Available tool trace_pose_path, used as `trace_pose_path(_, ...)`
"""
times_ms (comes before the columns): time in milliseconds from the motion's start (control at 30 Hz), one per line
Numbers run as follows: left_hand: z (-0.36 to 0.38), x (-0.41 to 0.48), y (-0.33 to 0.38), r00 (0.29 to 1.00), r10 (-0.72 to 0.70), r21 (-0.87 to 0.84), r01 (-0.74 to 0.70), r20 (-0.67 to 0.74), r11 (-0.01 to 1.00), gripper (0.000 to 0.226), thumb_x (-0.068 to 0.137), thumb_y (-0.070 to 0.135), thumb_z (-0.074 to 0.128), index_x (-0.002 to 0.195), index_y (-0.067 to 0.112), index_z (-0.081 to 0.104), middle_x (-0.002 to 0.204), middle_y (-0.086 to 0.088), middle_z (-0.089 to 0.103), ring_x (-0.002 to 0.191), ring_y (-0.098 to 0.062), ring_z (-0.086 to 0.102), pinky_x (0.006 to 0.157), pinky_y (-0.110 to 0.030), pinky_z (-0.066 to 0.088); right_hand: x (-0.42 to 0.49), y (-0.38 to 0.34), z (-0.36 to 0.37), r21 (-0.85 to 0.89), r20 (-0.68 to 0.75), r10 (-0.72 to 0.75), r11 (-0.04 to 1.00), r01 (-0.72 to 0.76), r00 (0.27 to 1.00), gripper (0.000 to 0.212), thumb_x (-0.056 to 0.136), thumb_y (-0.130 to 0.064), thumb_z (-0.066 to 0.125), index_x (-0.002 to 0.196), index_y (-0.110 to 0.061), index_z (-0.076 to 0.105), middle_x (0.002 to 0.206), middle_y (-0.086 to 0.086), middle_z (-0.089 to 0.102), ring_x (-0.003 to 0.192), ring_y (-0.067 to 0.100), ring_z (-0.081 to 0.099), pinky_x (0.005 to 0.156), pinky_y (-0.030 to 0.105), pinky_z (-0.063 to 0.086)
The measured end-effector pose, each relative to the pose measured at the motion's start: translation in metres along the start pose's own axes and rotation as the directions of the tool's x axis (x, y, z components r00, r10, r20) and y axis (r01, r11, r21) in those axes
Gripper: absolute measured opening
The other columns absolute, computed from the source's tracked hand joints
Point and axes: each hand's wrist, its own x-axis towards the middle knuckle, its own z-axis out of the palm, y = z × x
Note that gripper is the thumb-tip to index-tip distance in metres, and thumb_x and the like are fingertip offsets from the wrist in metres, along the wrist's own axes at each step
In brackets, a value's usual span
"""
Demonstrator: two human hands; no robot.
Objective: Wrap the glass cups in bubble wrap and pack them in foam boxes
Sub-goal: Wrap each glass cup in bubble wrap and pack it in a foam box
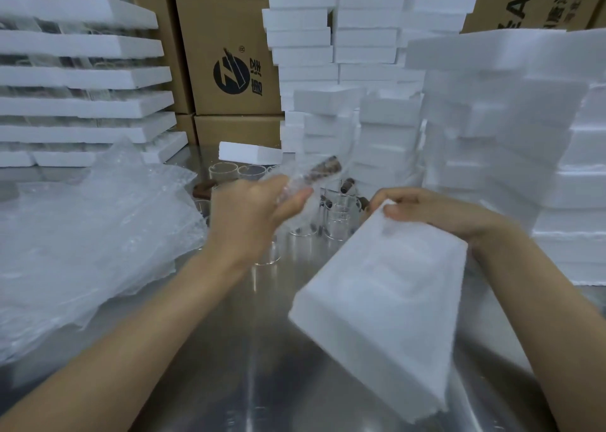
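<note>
foam box (387,303), tilted above desk (249,349), gripped by right hand (436,210); left hand (252,215) gripping bubble-wrapped cup (308,179).

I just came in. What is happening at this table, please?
A person is packing glass cups. The left hand holds a bubble-wrapped cup above the metal table. The right hand grips the far edge of a tilted foam box. The cup is not yet in the box. Bare glass cups stand behind the hands, a pile of bubble wrap sheets lies at the left, and stacks of foam boxes rise at the right.
</note>
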Motion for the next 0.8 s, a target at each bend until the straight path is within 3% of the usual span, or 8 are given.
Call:
trace_pose_path(100,-0.016,0.011,-0.005,0.998,-0.035,-0.032,0.033,-0.054,0.999,0.043,0.093,0.036,0.048,0.058,0.02,0.032,0.046,0.008,0.02,0.037,-0.016,0.022,0.045,-0.019,0.015,0.006,0.001,0.01,-0.205,-0.11,0.082,0.973,-0.103,0.991,0.04,0.067,-0.053,0.076,0.087,-0.019,0.07,0.089,0.009,0.071,0.081,0.018,0.065,0.073,0.029,0.051)
trace_pose_path(200,-0.019,0.007,-0.006,0.998,0.055,-0.026,-0.054,0.028,0.998,0.046,0.097,0.038,0.043,0.056,0.018,0.036,0.045,0.008,0.024,0.035,-0.015,0.025,0.045,-0.019,0.02,0.013,0.003,0.018,-0.32,-0.315,0.028,0.938,-0.134,0.949,0.051,0.062,-0.061,0.073,0.09,-0.017,0.071,0.096,0.017,0.069,0.079,0.024,0.063,0.079,0.037,0.044)
trace_pose_path(333,-0.009,-0.001,0.0,0.96,0.249,0.07,-0.259,0.126,0.963,0.052,0.093,0.038,0.049,0.048,0.011,0.051,0.037,0.0,0.039,0.03,-0.016,0.038,0.04,-0.018,0.024,0.021,0.005,0.021,-0.516,-0.422,-0.066,0.838,-0.18,0.904,0.034,0.074,-0.056,0.069,0.078,-0.022,0.07,0.06,0.002,0.055,0.054,0.007,0.045,0.054,0.019,0.031)
trace_pose_path(400,-0.009,-0.003,0.008,0.946,0.264,0.096,-0.285,0.186,0.954,0.051,0.092,0.037,0.051,0.048,0.011,0.052,0.034,-0.002,0.04,0.028,-0.019,0.038,0.038,-0.017,0.025,0.024,0.007,0.023,-0.583,-0.447,-0.098,0.785,-0.207,0.889,0.02,0.078,-0.047,0.07,0.068,-0.029,0.067,0.058,0.006,0.053,0.05,0.005,0.04,0.049,0.019,0.027)
trace_pose_path(500,-0.003,-0.009,0.011,0.926,0.325,0.129,-0.352,0.192,0.927,0.052,0.092,0.037,0.05,0.047,0.012,0.05,0.033,-0.002,0.035,0.028,-0.019,0.035,0.033,-0.019,0.033,0.026,0.011,0.027,-0.606,-0.453,-0.083,0.759,-0.238,0.888,0.02,0.082,-0.034,0.072,0.065,-0.028,0.065,0.05,-0.004,0.043,0.044,0.006,0.036,0.045,0.016,0.029)
trace_pose_path(567,-0.005,-0.009,0.018,0.92,0.321,0.132,-0.355,0.223,0.925,0.052,0.091,0.038,0.049,0.046,0.013,0.047,0.032,-0.002,0.033,0.027,-0.019,0.033,0.035,-0.018,0.031,0.028,0.014,0.03,-0.648,-0.456,-0.089,0.716,-0.261,0.886,0.021,0.083,-0.031,0.071,0.065,-0.025,0.063,0.049,-0.006,0.043,0.047,0.008,0.038,0.047,0.016,0.031)
trace_pose_path(667,-0.006,-0.01,0.028,0.921,0.295,0.165,-0.342,0.256,0.925,0.051,0.09,0.037,0.051,0.045,0.015,0.043,0.033,0.0,0.026,0.03,-0.016,0.025,0.042,-0.016,0.023,0.031,0.018,0.033,-0.713,-0.465,-0.122,0.639,-0.289,0.877,0.013,0.084,-0.025,0.069,0.074,-0.016,0.069,0.068,0.006,0.063,0.07,0.024,0.056,0.068,0.033,0.047)
trace_pose_path(800,-0.009,-0.011,0.043,0.91,0.229,0.231,-0.319,0.345,0.919,0.051,0.078,0.032,0.072,0.043,0.018,0.038,0.036,-0.001,0.02,0.033,-0.017,0.021,0.049,-0.017,0.019,0.032,0.02,0.035,-0.745,-0.465,-0.126,0.591,-0.31,0.876,0.018,0.085,-0.023,0.064,0.085,-0.007,0.072,0.082,0.014,0.068,0.083,0.032,0.061,0.075,0.04,0.051)
